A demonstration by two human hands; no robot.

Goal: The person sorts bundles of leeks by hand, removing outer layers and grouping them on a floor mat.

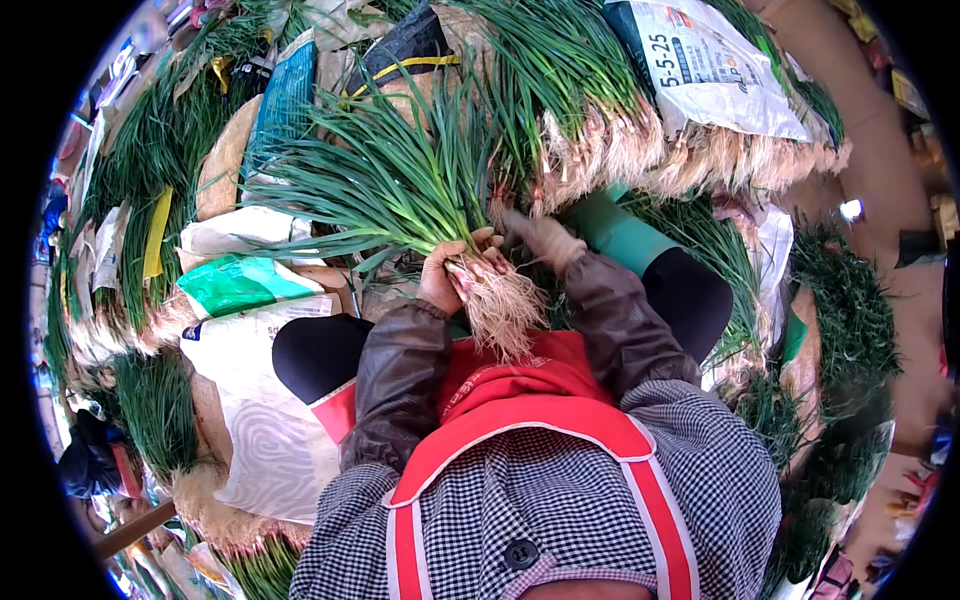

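My left hand [441,279] grips a thick bunch of scallions [420,202] just above the roots. Its green leaves fan up and to the left, and the pale stringy roots [504,300] hang toward my red apron [525,375]. Close by on the right, my right hand [551,241] is blurred, with its fingers near the top of the root end. Whether those fingers hold anything cannot be made out. Just beyond that hand, a few loose scallions [504,176] lie with their roots toward me.
Heaped scallions with long roots [600,146] lie ahead, partly under a white printed sack [720,67]. Left of me are a white and green sack [251,285] and more scallion piles [154,405]. Further greens [840,300] line the right side, beside a brown floor [847,90].
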